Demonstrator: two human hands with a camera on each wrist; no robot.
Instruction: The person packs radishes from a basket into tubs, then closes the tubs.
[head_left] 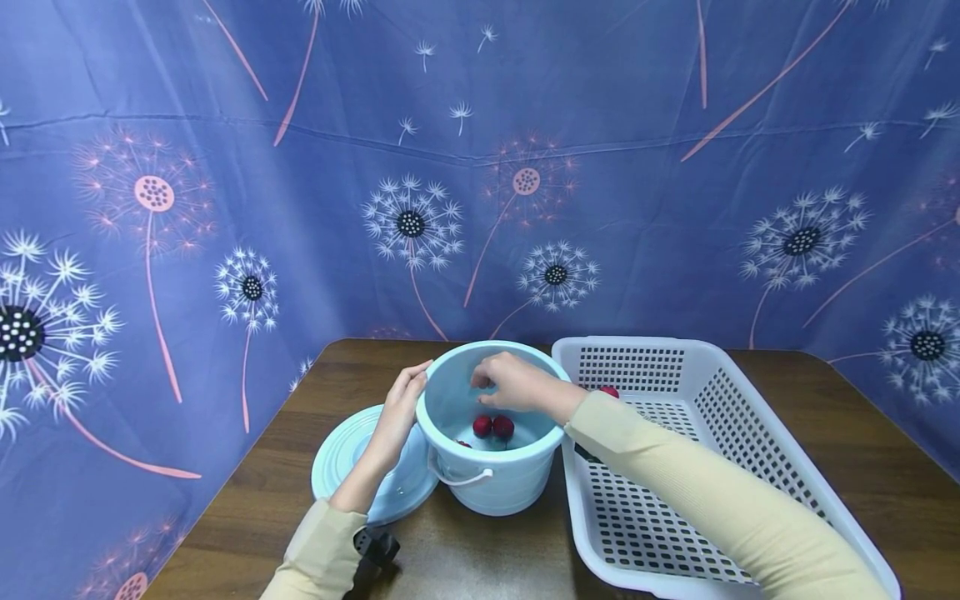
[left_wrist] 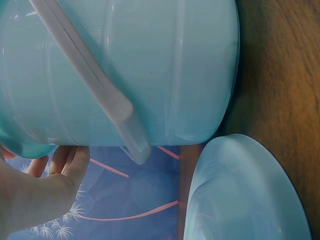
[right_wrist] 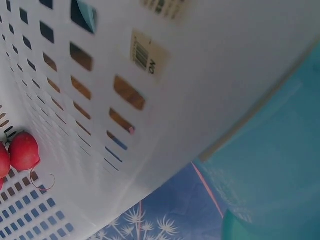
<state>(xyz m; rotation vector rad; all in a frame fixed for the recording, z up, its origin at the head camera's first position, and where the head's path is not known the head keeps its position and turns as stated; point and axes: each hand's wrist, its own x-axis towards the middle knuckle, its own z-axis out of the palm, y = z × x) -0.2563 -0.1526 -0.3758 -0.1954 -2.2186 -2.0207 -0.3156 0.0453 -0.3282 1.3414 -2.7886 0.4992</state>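
Observation:
A light blue bucket (head_left: 495, 483) stands upright with red radishes (head_left: 492, 427) at its bottom. My left hand (head_left: 396, 417) holds the bucket's left rim, and in the left wrist view its fingers (left_wrist: 70, 162) lie against the bucket's outer wall. Inside the bucket's mouth, above the radishes, is my right hand (head_left: 517, 383), its fingers loosely bent with a gap to the thumb and no object visible between them. More radishes (right_wrist: 24, 151) lie in the white perforated basket (head_left: 757, 417), partly hidden by my right forearm in the head view.
The bucket's round blue lid (head_left: 337, 467) lies on the wooden table (head_left: 255, 517) left of the bucket, under my left forearm. A pale handle (head_left: 468, 480) hangs down the bucket's front. The basket stands close against the bucket's right side, and a blue dandelion-print cloth (head_left: 465, 167) hangs behind.

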